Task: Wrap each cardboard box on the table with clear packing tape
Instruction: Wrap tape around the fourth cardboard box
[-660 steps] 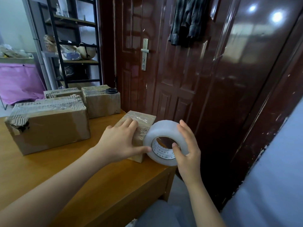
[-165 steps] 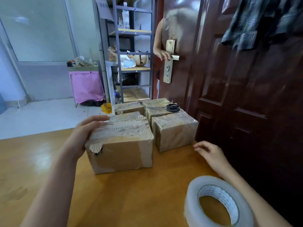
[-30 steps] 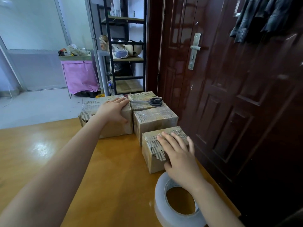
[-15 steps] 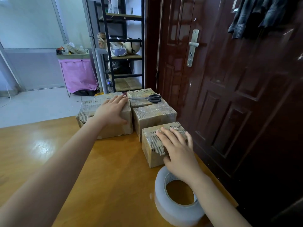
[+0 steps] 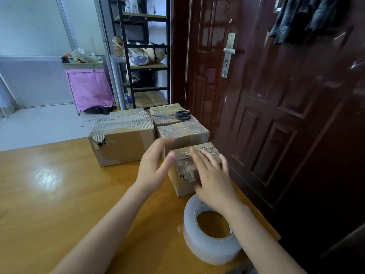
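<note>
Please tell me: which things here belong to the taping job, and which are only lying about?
For the job:
- small cardboard box
- large cardboard box
- middle cardboard box
- clear packing tape roll
- scissors

Lying about:
- shelf rack
- pink bin
- hanging garment

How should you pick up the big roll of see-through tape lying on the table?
The tape roll lies flat on the table with its hole facing up. Probably best to come from above: fingers into the hole, thumb on the outer wall, pinching the ring on its near side, since the right hand and wrist cross its far edge.
</note>
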The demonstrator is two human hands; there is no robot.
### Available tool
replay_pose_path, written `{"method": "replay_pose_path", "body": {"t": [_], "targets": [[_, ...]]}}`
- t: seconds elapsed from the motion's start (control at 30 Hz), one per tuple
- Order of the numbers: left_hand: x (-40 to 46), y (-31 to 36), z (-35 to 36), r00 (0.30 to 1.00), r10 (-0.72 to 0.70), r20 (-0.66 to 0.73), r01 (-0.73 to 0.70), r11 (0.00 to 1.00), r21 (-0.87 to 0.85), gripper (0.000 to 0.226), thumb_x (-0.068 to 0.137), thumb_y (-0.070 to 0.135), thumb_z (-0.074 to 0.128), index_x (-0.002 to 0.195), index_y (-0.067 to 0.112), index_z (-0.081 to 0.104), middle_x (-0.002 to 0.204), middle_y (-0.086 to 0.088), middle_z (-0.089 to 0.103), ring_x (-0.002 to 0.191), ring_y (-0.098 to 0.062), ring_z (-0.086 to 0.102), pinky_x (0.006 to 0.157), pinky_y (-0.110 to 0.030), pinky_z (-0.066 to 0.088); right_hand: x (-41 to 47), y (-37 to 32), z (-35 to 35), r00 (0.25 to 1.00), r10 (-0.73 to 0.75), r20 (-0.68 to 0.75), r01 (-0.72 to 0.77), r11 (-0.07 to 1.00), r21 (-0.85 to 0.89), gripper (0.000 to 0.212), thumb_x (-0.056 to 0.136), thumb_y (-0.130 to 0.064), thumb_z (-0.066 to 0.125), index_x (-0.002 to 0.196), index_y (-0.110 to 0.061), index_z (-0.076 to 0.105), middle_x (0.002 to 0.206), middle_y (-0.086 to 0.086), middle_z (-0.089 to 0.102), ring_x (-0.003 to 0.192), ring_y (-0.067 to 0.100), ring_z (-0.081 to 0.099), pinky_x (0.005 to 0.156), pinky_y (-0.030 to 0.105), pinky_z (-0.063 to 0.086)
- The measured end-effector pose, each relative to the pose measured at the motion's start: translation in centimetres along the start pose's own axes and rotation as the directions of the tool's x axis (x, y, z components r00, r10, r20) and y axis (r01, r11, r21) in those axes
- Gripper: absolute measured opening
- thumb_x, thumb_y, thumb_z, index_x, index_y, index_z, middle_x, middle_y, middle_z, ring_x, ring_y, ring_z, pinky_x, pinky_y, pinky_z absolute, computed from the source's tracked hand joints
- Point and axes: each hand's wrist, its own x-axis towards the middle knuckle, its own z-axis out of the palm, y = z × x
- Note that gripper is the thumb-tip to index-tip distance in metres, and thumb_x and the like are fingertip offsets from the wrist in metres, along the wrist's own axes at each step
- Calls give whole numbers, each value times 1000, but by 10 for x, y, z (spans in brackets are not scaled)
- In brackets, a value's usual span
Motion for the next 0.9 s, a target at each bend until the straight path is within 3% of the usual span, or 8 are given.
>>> {"method": "replay_pose_path", "body": {"t": [0.13,0.27,0.4,0.53,0.63,0.7,0.8,0.9], "targets": [[-22,-1,14,989,105,100,-107,994,9,63,93,64,39,124,12,56,131,-1,56,124,-13,52,99,-35,45,-1,-1,-5,1000,11,17,-11,1000,24,96,91,-18,57,151,-28,-18,161,-11,13,148,9,-4,114,38,-18],[-30,-15,13,980,167,104,-179,977,118,52,91,60,47,121,18,58,134,2,51,127,-11,46,104,-42,40,-2,0,-4,1000,6,-6,-6,1000,14,87,92,-18,55,154,-25,-6,161,-10,14,148,8,0,113,35,-17],[-32,-22,17,969,223,103,-240,946,218,43,86,43,59,123,21,53,136,-2,52,131,-19,46,105,-45,40,0,0,-3,1000,16,-5,-15,999,31,75,93,-16,50,155,-25,10,161,-11,10,148,6,1,113,33,-18],[-29,-21,18,968,229,105,-248,942,227,41,90,47,54,121,19,55,131,-3,57,129,-18,47,105,-48,38,3,-2,-8,1000,19,-6,-19,999,34,68,92,-5,45,153,-24,22,161,-9,16,148,7,7,117,33,-8],[-17,-16,9,982,181,54,-186,973,136,53,97,59,32,127,19,51,128,3,57,128,-12,48,111,-50,31,20,0,-26,999,-7,45,6,999,33,62,88,1,45,146,-24,42,154,-6,36,143,12,28,116,32,12],[3,-14,-4,989,139,-53,-131,983,133,54,98,53,34,134,15,46,129,0,56,126,-15,49,109,-55,31,39,4,-43,997,26,78,-35,994,106,52,87,1,45,131,-22,61,138,-2,57,129,18,48,111,35,33],[39,-25,-25,978,21,-206,57,929,366,56,93,42,46,139,10,45,138,-7,53,133,-23,41,110,-57,31,73,7,-59,997,75,24,-79,970,229,39,92,-5,45,120,-20,68,127,-1,64,114,17,59,98,39,49],[49,-47,-26,969,-100,-228,214,801,558,56,91,43,46,136,10,50,140,-10,53,138,-27,37,116,-45,20,118,6,-66,996,70,-50,-53,958,281,35,93,-5,46,117,-15,70,123,2,65,109,16,60,96,36,49]]}}
